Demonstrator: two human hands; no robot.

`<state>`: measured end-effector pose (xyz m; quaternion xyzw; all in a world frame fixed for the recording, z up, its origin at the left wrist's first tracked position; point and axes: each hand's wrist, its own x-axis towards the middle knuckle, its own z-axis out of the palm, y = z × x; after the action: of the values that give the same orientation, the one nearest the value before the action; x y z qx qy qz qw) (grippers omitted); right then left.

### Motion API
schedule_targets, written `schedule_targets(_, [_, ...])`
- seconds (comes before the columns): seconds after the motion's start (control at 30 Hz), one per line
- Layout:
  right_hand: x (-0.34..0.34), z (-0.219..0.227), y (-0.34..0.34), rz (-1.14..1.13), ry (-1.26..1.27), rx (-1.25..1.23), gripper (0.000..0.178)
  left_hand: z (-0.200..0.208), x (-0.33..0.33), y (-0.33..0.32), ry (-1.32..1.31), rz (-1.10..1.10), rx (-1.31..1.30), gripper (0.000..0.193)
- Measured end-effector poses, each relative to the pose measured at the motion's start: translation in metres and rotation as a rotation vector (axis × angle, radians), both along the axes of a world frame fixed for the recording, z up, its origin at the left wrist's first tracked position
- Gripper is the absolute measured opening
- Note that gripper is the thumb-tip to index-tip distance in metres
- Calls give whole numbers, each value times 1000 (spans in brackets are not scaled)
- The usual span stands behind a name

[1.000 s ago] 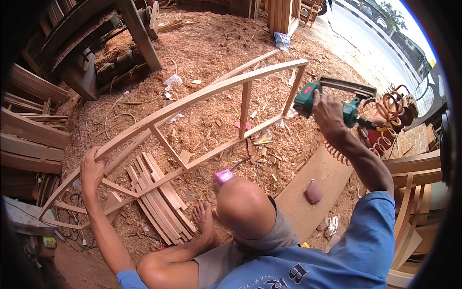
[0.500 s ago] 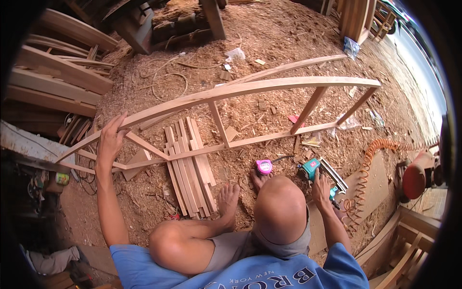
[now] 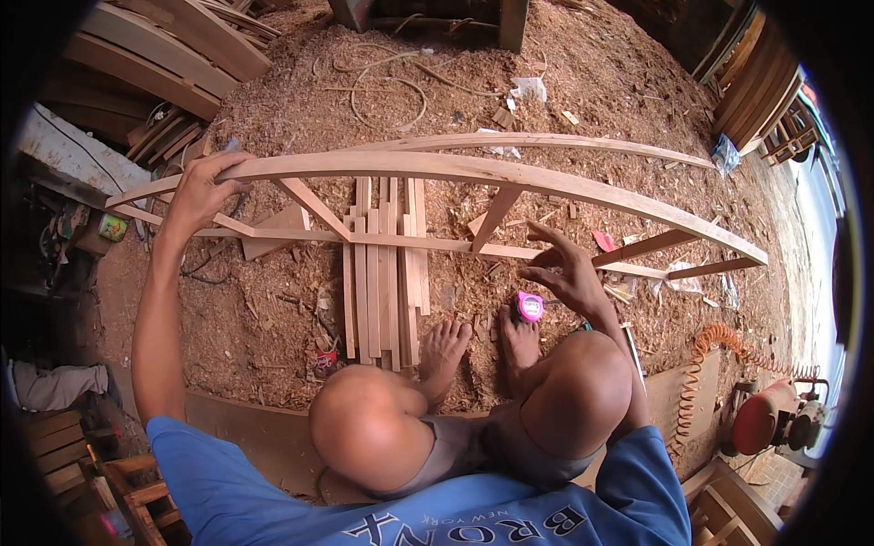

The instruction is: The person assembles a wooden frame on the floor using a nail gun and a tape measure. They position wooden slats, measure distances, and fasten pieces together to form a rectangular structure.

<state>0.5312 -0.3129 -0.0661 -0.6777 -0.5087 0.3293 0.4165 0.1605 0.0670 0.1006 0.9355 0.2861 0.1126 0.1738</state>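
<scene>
A long wooden frame (image 3: 410, 165) with a curved upper rail and short crosspieces stretches across in front of me. My left hand (image 3: 202, 189) is closed around the curved rail near its left end, thumb and fingers on either side. My right hand (image 3: 572, 278) hovers by the frame's lower rail, right of a crosspiece, fingers apart and holding nothing. Just below it, a pink tape measure (image 3: 529, 308) sits by my right foot. The nail gun (image 3: 634, 353) lies mostly hidden behind my right forearm and knee; only a metal strip and a bit of teal show.
Loose wooden strips (image 3: 374, 309) lie stacked under the frame. Beyond it rests another curved piece (image 3: 601, 144). An orange coiled air hose (image 3: 696, 364) runs to a red machine (image 3: 763, 419) at right. Planks (image 3: 159, 59) lean at far left; wood shavings cover the floor.
My right hand has left the nail gun and come forward to the frame, empty. My left hand keeps its hold on the curved rail. The whole view has shifted and turned.
</scene>
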Motion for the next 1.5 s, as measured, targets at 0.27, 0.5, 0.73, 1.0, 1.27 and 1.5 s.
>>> schedule_targets(0.27, [-19, -18, 70, -203, -307, 52, 25, 13, 10, -32, -78, -31, 87, 32])
schedule_targets(0.5, [78, 8, 16, -392, -422, 94, 16, 31, 97, -76, -248, -193, 195, 34])
schedule_targets(0.73, [154, 3, -37, -579, -309, -148, 19, -5, 198, -115, -286, -269, 215, 32])
schedule_targets(1.0, [56, -126, -67, -723, -196, -65, 72, -35, 210, -124, -151, -140, 126, 30])
schedule_targets(1.27, [-45, -207, -56, -181, -584, -426, 78, -39, 220, -131, -205, -208, 274, 36])
schedule_targets(1.5, [-20, -122, -41, -564, 441, -258, 56, -48, 226, -130, -379, -361, 66, 24])
